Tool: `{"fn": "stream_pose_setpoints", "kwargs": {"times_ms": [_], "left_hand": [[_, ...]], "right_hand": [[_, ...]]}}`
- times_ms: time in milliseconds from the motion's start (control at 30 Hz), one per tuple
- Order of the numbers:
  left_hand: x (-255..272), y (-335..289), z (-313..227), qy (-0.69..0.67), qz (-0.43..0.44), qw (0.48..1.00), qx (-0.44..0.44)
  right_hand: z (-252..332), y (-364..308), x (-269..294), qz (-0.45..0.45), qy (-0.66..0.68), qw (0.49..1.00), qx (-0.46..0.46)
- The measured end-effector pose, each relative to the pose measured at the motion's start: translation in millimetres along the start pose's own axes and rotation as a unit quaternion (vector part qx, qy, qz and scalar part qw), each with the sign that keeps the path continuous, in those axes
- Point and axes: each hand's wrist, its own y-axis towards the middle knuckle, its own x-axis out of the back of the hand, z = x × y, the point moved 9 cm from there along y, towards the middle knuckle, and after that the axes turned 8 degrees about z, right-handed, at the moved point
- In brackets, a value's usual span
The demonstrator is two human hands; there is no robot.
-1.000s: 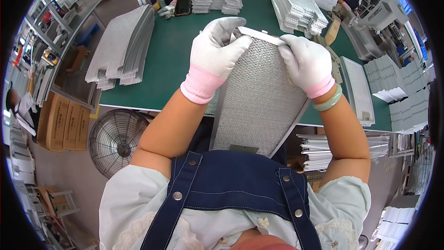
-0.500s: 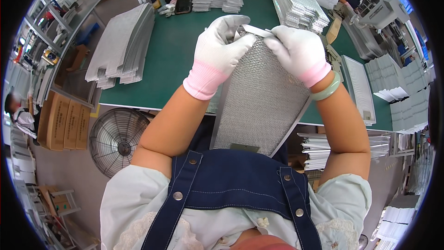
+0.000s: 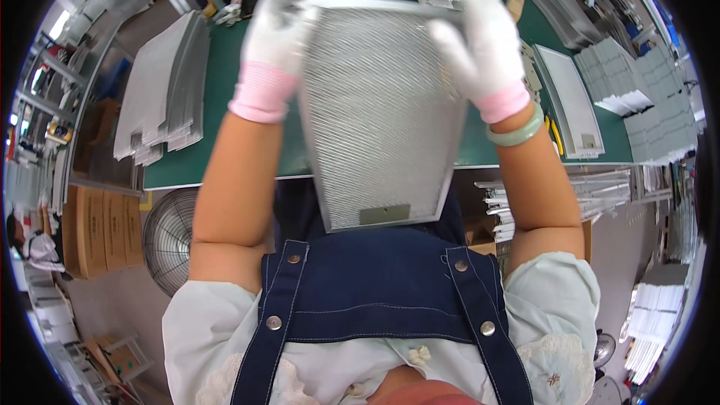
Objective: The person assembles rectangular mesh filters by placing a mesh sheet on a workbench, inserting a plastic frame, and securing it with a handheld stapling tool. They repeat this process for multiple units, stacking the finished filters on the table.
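Note:
A rectangular metal mesh filter panel [image 3: 382,112] with a thin silvery frame stands tilted before me, its lower edge by my apron and its upper edge over the table. A small grey plate [image 3: 384,214] sits at its lower edge. My left hand [image 3: 276,49], in a white glove with a pink cuff, is closed around the panel's upper left corner; its fingertips are blurred. At the upper right corner my right hand [image 3: 484,49], gloved alike, has its thumb spread from its fingers, blurred by motion. Whether its thumb touches the panel is unclear.
The green table [image 3: 225,135] carries stacked mesh sheets [image 3: 161,79] at left, more stacks at the back, and a framed panel [image 3: 574,105] with yellow-handled pliers [image 3: 553,135] at right. A round floor fan [image 3: 169,240] and cardboard boxes [image 3: 94,229] stand at lower left.
Both hands have moved apart from the panel's top middle toward its upper corners. The frame's top edge, where a loose strip showed between the hands, now runs straight across. My view has shifted.

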Motion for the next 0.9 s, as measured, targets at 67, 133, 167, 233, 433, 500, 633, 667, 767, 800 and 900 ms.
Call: {"fn": "stream_pose_setpoints", "kwargs": {"times_ms": [67,133,167,233,433,500,633,667,767,800,900], "left_hand": [[45.6,16.5,44.4,0.011,-0.032,0.998,0.048],[81.9,28.8,127.1,-0.153,-0.05,0.979,0.126],[75.8,27.5,151.5,-0.166,-0.047,0.969,0.176],[58.1,13.0,181.3,-0.094,-0.014,0.977,0.192],[30.1,-39.1,264.0,0.008,0.063,0.946,0.319],[22.4,-38.0,268.5,-0.041,0.041,0.941,0.333],[31.1,-33.5,282.4,0.007,0.069,0.949,0.308],[36.3,-38.3,297.1,-0.017,0.055,0.949,0.31],[31.6,-34.2,288.8,-0.059,0.044,0.949,0.306],[30.5,-33.5,287.1,-0.048,0.048,0.95,0.304],[30.8,-34.3,280.0,-0.012,0.054,0.954,0.296]], "right_hand": [[-48.6,-44.0,14.2,-0.049,0.072,0.983,-0.163],[-88.5,-104.0,-14.3,0.043,0.108,0.917,-0.383],[-103.6,-141.4,-36.5,0.149,0.053,0.898,-0.411],[-111.4,-195.3,-81.5,0.302,-0.012,0.847,-0.438],[-95.3,-187.6,-128.9,0.406,-0.18,0.773,-0.454],[-110.7,-188.5,-139.2,0.447,-0.217,0.739,-0.455],[-101.3,-190.3,-160.1,0.434,-0.133,0.784,-0.423],[-100.4,-189.8,-156.3,0.428,-0.147,0.788,-0.417],[-111.0,-205.5,-130.0,0.401,-0.216,0.792,-0.407],[-114.4,-211.9,-118.5,0.403,-0.229,0.781,-0.418],[-119.6,-215.2,-109.5,0.381,-0.256,0.788,-0.409]]}}
